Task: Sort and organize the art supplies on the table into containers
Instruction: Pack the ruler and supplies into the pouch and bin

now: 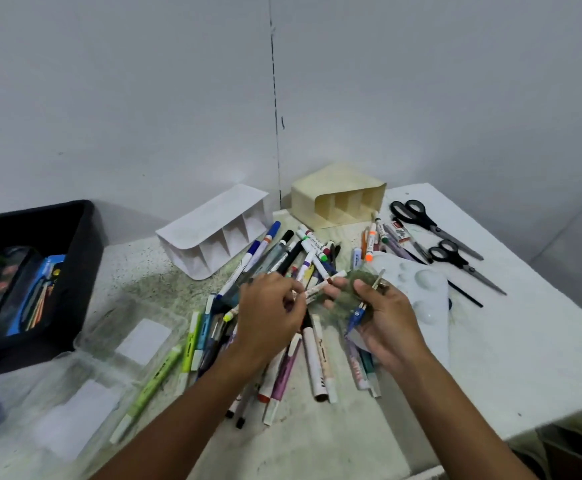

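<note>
Table (490,358): we see one pale speckled top, its far right corner near the wall.
Black tray (81,271): one, at the left edge; we make out paint pans and a blue packet inside, the print too blurred to read.
Organisers: two, each lying on its side at the far edge, with its compartments showing nothing inside; one white organiser (213,233), one cream organiser (338,199).
Palette (421,296): one white, by the right hand.
Scissors: we count two black-handled pairs (431,225) near the far right corner.
Markers (303,258): one loose heap mid-table, too tangled to count; the writing on them is unreadable.
Left hand (268,317): fingers pinch one white marker (320,289) above the heap.
Right hand (383,323): fingers curl around a blue pen (357,313) and a greenish wad.
</note>
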`<state>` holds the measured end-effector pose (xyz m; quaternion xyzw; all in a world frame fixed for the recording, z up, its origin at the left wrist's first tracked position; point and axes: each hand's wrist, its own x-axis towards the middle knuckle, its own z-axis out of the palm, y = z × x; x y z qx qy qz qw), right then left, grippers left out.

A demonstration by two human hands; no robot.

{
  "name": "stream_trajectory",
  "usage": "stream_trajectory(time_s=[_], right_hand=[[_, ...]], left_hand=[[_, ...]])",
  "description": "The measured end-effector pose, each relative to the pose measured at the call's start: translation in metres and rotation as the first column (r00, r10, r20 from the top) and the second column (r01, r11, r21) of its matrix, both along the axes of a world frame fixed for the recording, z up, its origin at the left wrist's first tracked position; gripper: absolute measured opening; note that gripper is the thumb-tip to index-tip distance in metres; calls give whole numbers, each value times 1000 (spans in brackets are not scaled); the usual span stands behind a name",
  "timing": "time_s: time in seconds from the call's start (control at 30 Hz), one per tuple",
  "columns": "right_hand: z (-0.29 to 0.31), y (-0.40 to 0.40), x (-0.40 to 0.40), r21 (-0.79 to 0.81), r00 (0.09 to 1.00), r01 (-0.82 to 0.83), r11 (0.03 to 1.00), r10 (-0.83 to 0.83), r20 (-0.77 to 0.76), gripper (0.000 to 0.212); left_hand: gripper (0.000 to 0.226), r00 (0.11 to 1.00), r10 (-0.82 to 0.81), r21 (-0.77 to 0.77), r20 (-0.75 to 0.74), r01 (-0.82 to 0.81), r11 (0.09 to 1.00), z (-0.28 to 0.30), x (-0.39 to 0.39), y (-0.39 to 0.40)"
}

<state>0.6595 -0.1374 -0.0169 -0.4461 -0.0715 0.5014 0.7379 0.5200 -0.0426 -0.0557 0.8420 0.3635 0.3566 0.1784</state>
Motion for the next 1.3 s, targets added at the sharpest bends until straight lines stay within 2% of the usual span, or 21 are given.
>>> stream_trajectory(time_s=[0.1, 0.2, 0.3, 0.43, 0.63, 0.73, 0.83, 0.97, 1.07, 1.17, 1.3], right_hand=[[0, -10, 27, -2, 1000, 20, 1000, -20, -15, 13], [-3, -16, 46, -9, 999, 23, 1000, -24, -27, 13], [-7, -16, 58, -38, 1000, -1, 999, 0, -25, 15], [-9, -12, 65, -54, 997, -67, 996, 66, -30, 19], [-8, 0, 68, -41, 986, -160, 986, 157, -59, 24], [-7, 5, 70, -32, 981, -191, 981, 189, -50, 26], [-7, 7, 72, -26, 976, -215, 976, 214, -33, 26], [-8, 11, 72, -49, 982, -191, 980, 191, -11, 24], [-10, 18, 70, -63, 990, -140, 988, 140, -3, 24], [-8, 27, 65, -66, 988, -154, 986, 152, -37, 26], [-5, 36, 51, -62, 974, -199, 978, 190, -124, 36]], left_hand=[[7, 961, -74, 204, -268, 131, 970, -13, 30, 6], [10, 922, -51, 255, -383, 159, 954, -22, 51, 5], [16, 911, 10, 211, -412, 85, 974, -24, 61, 6], [25, 948, 17, 131, -317, 27, 991, -22, 64, 9], [12, 937, 48, 77, -347, -22, 997, -20, 69, 14], [18, 957, 35, 1, -289, -36, 999, -17, 68, 14], [22, 987, 29, -88, -159, -44, 995, -13, 64, 14], [20, 993, 42, -258, 112, -12, 966, 4, 60, 5], [14, 963, 47, -429, 265, 74, 900, 22, 58, -2], [9, 953, -6, -505, 302, 165, 847, 33, 58, -8], [13, 964, -6, -479, 265, 137, 867, 32, 59, -17]])
